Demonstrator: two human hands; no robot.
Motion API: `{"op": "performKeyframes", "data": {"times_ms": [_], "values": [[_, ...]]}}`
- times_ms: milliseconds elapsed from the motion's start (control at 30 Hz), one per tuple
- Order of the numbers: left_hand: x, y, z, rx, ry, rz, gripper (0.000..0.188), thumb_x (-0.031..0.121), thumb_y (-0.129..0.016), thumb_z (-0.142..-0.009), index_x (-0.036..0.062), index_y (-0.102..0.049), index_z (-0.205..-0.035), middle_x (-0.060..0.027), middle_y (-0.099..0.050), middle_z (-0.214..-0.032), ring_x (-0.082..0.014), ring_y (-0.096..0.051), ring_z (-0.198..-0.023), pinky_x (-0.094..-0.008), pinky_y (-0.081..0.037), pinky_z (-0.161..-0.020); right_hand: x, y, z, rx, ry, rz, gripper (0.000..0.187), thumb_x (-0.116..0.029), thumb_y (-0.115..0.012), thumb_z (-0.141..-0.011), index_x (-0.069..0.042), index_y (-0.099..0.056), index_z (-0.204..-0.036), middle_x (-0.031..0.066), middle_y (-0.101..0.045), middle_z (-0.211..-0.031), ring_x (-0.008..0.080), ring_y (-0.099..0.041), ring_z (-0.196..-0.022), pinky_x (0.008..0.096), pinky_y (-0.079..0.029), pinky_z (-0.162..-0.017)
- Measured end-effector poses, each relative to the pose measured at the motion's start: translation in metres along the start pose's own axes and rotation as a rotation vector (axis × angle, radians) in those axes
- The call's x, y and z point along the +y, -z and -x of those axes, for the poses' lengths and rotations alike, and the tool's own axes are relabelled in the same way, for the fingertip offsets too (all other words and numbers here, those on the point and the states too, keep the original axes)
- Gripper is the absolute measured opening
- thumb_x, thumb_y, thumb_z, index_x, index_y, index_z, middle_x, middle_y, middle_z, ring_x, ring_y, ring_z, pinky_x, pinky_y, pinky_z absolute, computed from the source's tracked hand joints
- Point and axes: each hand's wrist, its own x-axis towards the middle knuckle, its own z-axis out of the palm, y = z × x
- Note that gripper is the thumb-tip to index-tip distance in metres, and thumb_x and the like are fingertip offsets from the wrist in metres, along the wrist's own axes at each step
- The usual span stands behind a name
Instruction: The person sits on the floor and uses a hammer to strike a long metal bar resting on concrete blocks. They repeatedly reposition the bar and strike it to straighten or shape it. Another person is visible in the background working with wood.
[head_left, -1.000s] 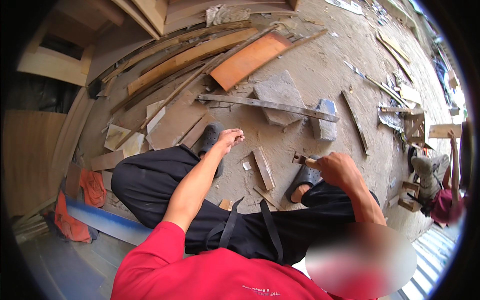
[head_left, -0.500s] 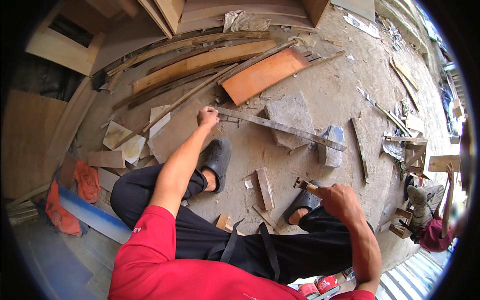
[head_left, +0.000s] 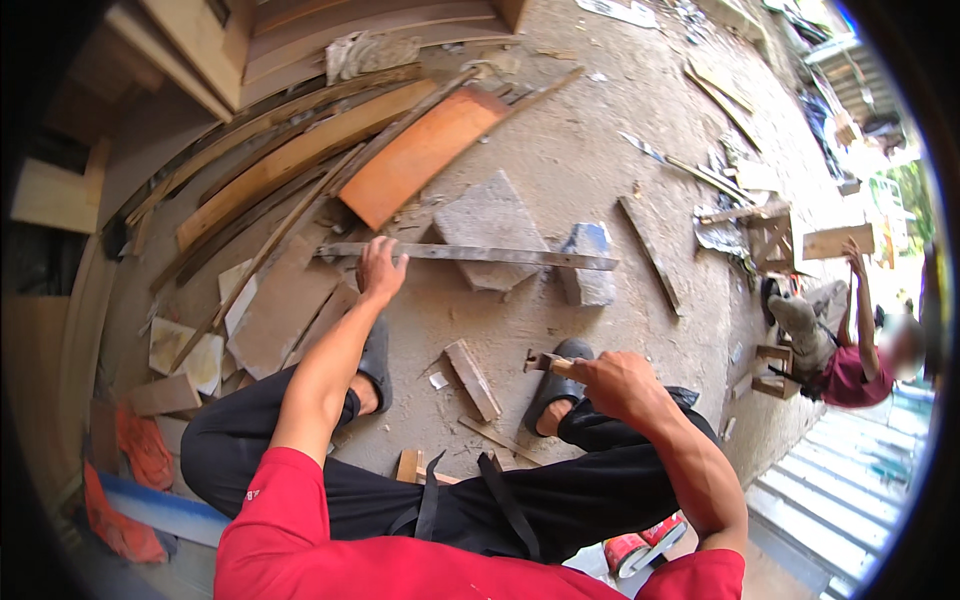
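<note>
While the left hand (head_left: 380,272) closes over a long grey wooden strip (head_left: 470,255), fingers curled on its top edge near the strip's left end, the right hand (head_left: 620,385) is wrapped tight round the wooden handle of a hammer (head_left: 545,362), head pointing left, just above the right foot's black sandal (head_left: 560,385). Both grips are closed on sth; neither hand is loose.

Strip runs roughly level across the concrete floor (head_left: 600,160), w/ its middle lying over a flat grey stone slab (head_left: 490,230) and its right end resting by a grey block w/ a blue patch (head_left: 587,265). Left arm is stretched well fwd; right arm stays bent, close to the knee.

Person sits low, red shirt, black trousers, left foot in a second black sandal (head_left: 375,355) under the left forearm. Btwn the feet lies a short wood offcut (head_left: 472,378), w/ a thin sliver near it. An orange board (head_left: 420,155) leans among long planks (head_left: 280,170) up-left of the strip; pale flat offcuts (head_left: 185,350) sit at far left.

At the right edge, well apart, another person (head_left: 850,350) in a dark red top sits on the floor w/ one arm raised, next to small wooden frames (head_left: 770,235).
</note>
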Motion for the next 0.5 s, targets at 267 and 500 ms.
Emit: {"op": "performKeyframes", "data": {"times_ms": [267,500], "values": [[0.110,-0.062,-0.016,-0.214,-0.604,-0.138,0.061,0.036,-0.072,-0.083,0.0112,-0.054,-0.136,-0.0138,-0.052,-0.138,-0.0305,-0.047,-0.129,-0.0450,-0.039,-0.105,0.027,-0.034,0.012,0.089,-0.132,-0.115,0.021,-0.018,-0.052,-0.092,-0.005,-0.068,-0.096,0.0136,-0.071,-0.079,0.0319,-0.072,-0.073,0.0443,-0.057,-0.060],[0.155,-0.085,-0.025,-0.333,-0.648,-0.214,0.048,0.028,-0.073,-0.082,0.0093,-0.057,-0.124,-0.0136,-0.058,-0.116,-0.0310,-0.055,-0.111,-0.0443,-0.047,-0.091,0.053,-0.068,0.038,0.112,-0.244,-0.212,0.017,-0.015,-0.056,-0.087,-0.006,-0.069,-0.094,0.0141,-0.072,-0.081,0.0332,-0.072,-0.075,0.0452,-0.057,-0.062]]}}
